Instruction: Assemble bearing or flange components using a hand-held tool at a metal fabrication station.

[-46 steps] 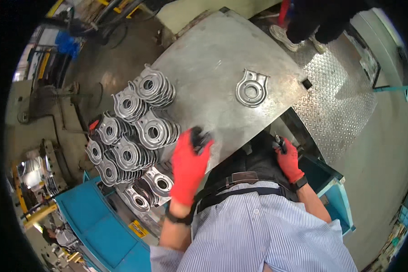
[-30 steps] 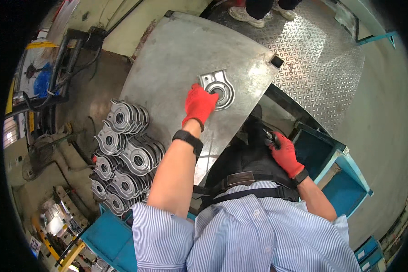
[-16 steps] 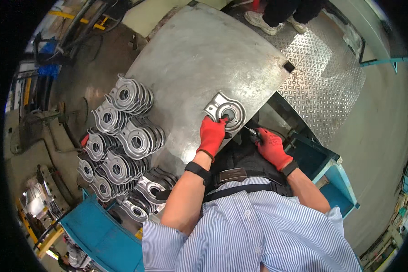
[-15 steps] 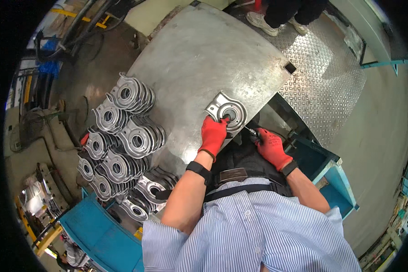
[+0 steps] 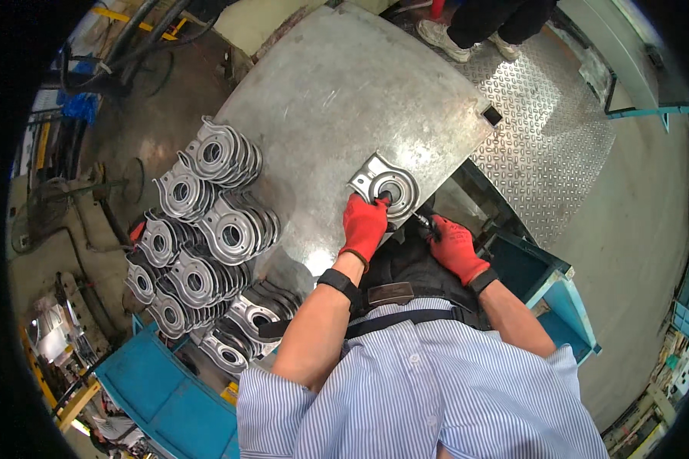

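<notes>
The left hand (image 5: 366,222) grips a ringed metal bracket (image 5: 410,186) at the worktop (image 5: 314,115)'s near edge, the right hand (image 5: 453,248) clasps a slim tool (image 5: 422,220) close by that bracket's rim, and from here it looks like edge work, calling next for a steady hold, with bracket stacks (image 5: 232,234) off to the left.

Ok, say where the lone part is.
In the head view, the part is just right of centre, at the near edge of the table, gripped by the left hand, with the tool in the right hand beside its lower right.
</notes>
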`<state>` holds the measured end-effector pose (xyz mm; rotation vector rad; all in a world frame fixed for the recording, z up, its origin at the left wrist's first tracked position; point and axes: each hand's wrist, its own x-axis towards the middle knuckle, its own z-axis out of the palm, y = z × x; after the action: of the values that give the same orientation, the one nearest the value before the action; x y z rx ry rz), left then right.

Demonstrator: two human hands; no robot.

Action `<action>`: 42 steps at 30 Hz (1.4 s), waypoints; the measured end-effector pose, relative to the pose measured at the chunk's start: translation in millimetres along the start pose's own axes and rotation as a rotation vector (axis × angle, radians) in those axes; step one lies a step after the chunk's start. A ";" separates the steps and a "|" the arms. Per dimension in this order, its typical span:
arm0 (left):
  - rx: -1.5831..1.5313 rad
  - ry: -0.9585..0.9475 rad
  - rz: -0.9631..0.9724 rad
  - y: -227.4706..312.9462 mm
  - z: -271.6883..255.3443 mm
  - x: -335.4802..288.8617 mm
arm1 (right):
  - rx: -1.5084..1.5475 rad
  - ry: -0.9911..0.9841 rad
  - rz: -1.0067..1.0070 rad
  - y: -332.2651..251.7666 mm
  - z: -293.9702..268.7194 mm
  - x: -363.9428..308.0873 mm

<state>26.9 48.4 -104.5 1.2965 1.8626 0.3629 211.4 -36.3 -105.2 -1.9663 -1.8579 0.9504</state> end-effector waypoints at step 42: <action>-0.031 0.069 0.020 8.3 1.8 -8.8 | 0.004 0.181 0.041 -12.7 -0.6 -7.7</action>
<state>34.8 43.8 -96.4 1.2978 1.8952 0.4505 202.2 -41.8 -95.0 -2.0219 -1.7218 0.7580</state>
